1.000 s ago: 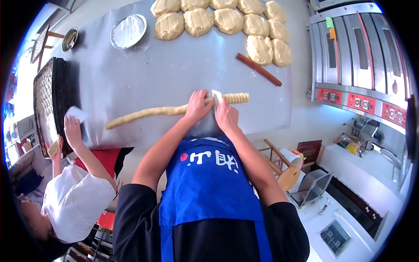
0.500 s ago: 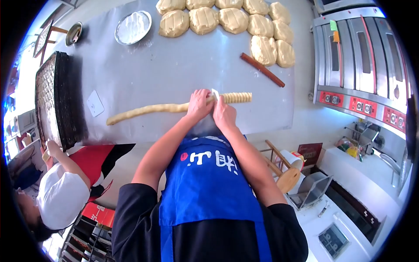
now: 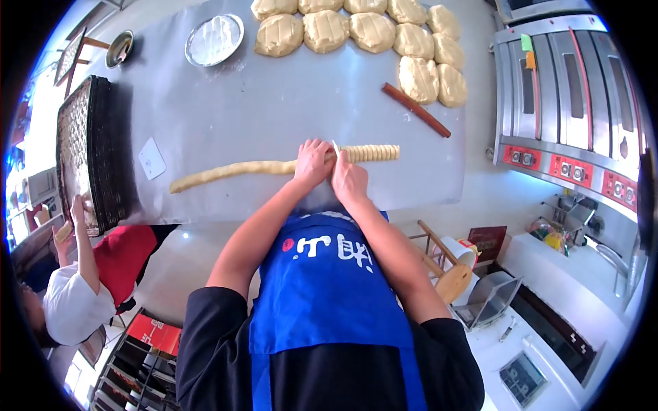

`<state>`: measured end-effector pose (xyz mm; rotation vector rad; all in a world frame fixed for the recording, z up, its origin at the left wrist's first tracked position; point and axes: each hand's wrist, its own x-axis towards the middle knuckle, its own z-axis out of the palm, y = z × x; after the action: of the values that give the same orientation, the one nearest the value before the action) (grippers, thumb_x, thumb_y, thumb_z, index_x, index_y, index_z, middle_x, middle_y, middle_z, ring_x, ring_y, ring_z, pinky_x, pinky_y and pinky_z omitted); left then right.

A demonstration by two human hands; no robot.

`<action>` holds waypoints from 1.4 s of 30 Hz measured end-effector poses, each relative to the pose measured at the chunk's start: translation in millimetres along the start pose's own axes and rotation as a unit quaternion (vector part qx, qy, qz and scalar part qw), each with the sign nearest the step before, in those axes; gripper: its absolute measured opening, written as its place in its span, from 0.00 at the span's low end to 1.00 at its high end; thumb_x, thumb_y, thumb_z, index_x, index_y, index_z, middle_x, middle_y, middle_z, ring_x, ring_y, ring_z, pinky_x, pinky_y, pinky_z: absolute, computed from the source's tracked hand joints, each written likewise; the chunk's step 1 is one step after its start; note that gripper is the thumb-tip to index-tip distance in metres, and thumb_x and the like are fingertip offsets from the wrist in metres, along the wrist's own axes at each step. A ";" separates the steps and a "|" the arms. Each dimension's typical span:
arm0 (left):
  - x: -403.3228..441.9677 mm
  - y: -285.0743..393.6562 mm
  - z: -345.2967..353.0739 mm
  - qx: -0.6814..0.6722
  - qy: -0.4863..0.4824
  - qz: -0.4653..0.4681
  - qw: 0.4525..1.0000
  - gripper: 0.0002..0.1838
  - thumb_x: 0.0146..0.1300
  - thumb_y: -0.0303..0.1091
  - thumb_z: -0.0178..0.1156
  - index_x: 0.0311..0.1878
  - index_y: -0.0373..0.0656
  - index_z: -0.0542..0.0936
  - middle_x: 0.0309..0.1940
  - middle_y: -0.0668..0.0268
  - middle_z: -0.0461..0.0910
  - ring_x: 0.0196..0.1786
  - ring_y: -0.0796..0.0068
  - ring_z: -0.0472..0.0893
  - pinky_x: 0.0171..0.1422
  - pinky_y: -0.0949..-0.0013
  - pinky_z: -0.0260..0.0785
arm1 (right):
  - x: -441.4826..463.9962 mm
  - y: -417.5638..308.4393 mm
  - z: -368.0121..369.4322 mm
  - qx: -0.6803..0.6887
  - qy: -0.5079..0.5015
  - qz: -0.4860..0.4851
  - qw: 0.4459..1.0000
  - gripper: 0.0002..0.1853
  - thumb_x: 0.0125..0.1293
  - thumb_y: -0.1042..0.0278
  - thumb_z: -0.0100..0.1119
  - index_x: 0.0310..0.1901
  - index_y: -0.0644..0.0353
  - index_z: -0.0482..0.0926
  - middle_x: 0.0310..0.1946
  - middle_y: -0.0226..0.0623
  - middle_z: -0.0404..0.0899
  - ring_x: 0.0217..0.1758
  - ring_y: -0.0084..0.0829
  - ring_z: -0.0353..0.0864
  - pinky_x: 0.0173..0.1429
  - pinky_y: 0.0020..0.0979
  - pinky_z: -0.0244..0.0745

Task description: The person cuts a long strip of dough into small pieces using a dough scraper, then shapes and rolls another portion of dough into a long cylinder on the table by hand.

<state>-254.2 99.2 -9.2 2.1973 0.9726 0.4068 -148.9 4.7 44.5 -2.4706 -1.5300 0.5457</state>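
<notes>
A long rope of dough [image 3: 236,169] lies across the metal table, its left end bending slightly toward me. My left hand [image 3: 314,164] is closed over the rope near its middle. Close beside it, my right hand [image 3: 350,181] grips a thin white dough scraper [image 3: 336,146], held on edge at the rope; most of the tool is hidden by the fingers. To the right of the scraper, the dough is cut into a row of several short slices [image 3: 373,153] that sit against one another.
Big dough lumps [image 3: 325,31] line the table's far side, with a brown wooden stick [image 3: 416,110] nearby. A flat white scraper [image 3: 152,159], a round pan of flour [image 3: 214,40] and stacked black trays [image 3: 103,157] are leftward. A co-worker [image 3: 79,301] stands by the trays.
The cut row has grown slightly longer, and the scraper and my right hand have shifted a little left. The co-worker has moved left, one hand now at the trays.
</notes>
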 end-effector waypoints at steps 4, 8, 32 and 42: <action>-4.4 -4.3 -5.6 -0.090 0.039 -0.028 0.995 0.12 0.60 0.35 0.71 0.46 0.45 0.84 0.45 0.60 0.84 0.54 0.52 0.80 0.61 0.51 0.71 | -11.8 11.9 -12.1 0.052 0.060 0.002 0.997 0.10 0.76 0.66 0.56 0.52 0.60 0.73 0.24 0.52 0.86 0.27 0.54 0.89 0.31 0.52 0.82; -8.3 -3.8 -6.3 -0.039 0.008 -0.014 0.999 0.10 0.61 0.36 0.71 0.42 0.45 0.84 0.44 0.60 0.84 0.53 0.52 0.80 0.61 0.51 0.70 | -8.6 1.4 -34.4 0.010 -0.027 -0.031 0.999 0.11 0.76 0.66 0.55 0.52 0.63 0.73 0.25 0.52 0.86 0.28 0.53 0.90 0.32 0.52 0.83; -15.7 -10.2 -21.6 0.003 -0.004 -0.020 1.000 0.11 0.59 0.37 0.70 0.44 0.47 0.84 0.44 0.62 0.83 0.53 0.53 0.78 0.61 0.52 0.68 | 1.8 -19.7 7.9 -0.012 0.021 -0.044 0.999 0.09 0.75 0.66 0.56 0.48 0.62 0.74 0.25 0.51 0.86 0.27 0.54 0.89 0.31 0.50 0.83; -26.0 -12.9 -26.4 -0.012 0.019 -0.009 1.000 0.10 0.60 0.37 0.69 0.43 0.46 0.84 0.44 0.61 0.82 0.52 0.52 0.78 0.60 0.50 0.68 | 1.5 -28.2 -15.5 -0.005 -0.049 -0.058 0.997 0.09 0.75 0.67 0.56 0.50 0.62 0.75 0.24 0.51 0.86 0.28 0.53 0.89 0.33 0.51 0.83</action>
<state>-292.2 98.5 0.4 2.1660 1.0016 0.4501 -165.3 19.4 68.1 -2.3760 -1.7049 0.6478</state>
